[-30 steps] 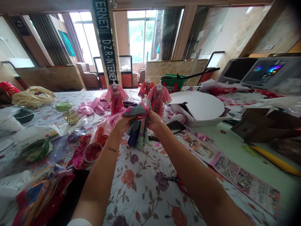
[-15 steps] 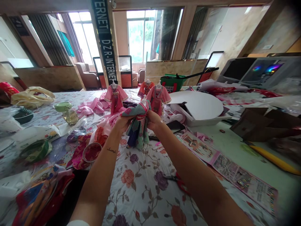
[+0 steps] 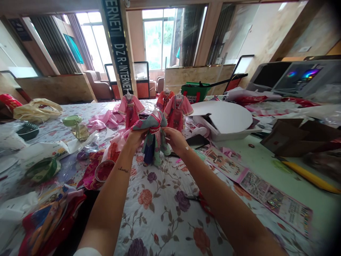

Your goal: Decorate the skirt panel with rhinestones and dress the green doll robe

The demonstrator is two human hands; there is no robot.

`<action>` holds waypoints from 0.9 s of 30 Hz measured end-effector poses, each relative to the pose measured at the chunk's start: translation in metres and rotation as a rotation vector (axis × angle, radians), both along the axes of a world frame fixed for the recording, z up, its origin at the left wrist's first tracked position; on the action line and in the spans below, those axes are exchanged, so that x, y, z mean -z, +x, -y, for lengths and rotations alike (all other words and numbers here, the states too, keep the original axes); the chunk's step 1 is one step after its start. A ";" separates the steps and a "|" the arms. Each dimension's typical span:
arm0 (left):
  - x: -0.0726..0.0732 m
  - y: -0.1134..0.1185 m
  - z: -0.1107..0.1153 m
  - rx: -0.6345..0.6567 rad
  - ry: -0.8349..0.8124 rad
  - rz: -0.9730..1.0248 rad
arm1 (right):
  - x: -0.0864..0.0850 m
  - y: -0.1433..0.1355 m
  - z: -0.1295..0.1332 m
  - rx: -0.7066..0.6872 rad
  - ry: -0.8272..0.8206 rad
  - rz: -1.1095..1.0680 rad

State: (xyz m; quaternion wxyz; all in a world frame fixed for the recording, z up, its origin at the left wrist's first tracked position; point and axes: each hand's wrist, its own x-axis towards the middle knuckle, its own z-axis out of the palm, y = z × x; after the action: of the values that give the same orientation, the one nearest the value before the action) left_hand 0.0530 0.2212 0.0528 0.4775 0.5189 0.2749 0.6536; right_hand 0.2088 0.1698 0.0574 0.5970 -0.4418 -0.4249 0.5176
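A small doll dress (image 3: 155, 137), green-grey with a dark blue panel and a pink beaded waistband, is held up above the table in front of me. My left hand (image 3: 139, 138) grips its left side near the sleeve, fingers partly hidden by the cloth. My right hand (image 3: 174, 138) pinches the fabric at its right side. Behind it stand a pink doll dress (image 3: 131, 110) on a small stand, another pink doll dress (image 3: 178, 110) and an orange doll dress (image 3: 164, 99).
Red-handled scissors (image 3: 202, 203) lie on the floral tablecloth (image 3: 160, 220) beneath my right forearm. Left of me are a green tape roll (image 3: 41, 170), a clear cup (image 3: 103, 171) and piled fabric. A white round board (image 3: 226, 117) and printed sheets (image 3: 274, 201) are at right.
The doll dress has shifted slightly left and turned a little. My right hand has moved from its upper side to lower on its right edge, and its fingers show more.
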 end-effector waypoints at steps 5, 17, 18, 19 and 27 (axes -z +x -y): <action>-0.005 0.003 0.003 0.069 -0.084 0.077 | 0.007 0.003 0.010 0.056 0.066 0.034; -0.017 0.032 0.042 0.002 0.096 0.113 | -0.043 0.016 0.065 0.134 0.163 0.060; -0.017 0.036 0.046 -0.009 0.112 0.104 | -0.046 0.017 0.071 0.112 0.142 0.042; -0.018 0.039 0.050 -0.024 0.128 0.098 | -0.048 0.018 0.076 0.092 0.125 0.024; -0.042 0.036 0.073 -0.213 0.210 0.154 | -0.071 0.010 0.119 -0.021 0.179 -0.027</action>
State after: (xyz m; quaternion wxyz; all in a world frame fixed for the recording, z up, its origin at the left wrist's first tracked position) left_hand 0.0888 0.1482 0.0950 0.3682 0.4821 0.2211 0.7636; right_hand 0.2184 0.0506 0.1283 0.6342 -0.3751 -0.4662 0.4896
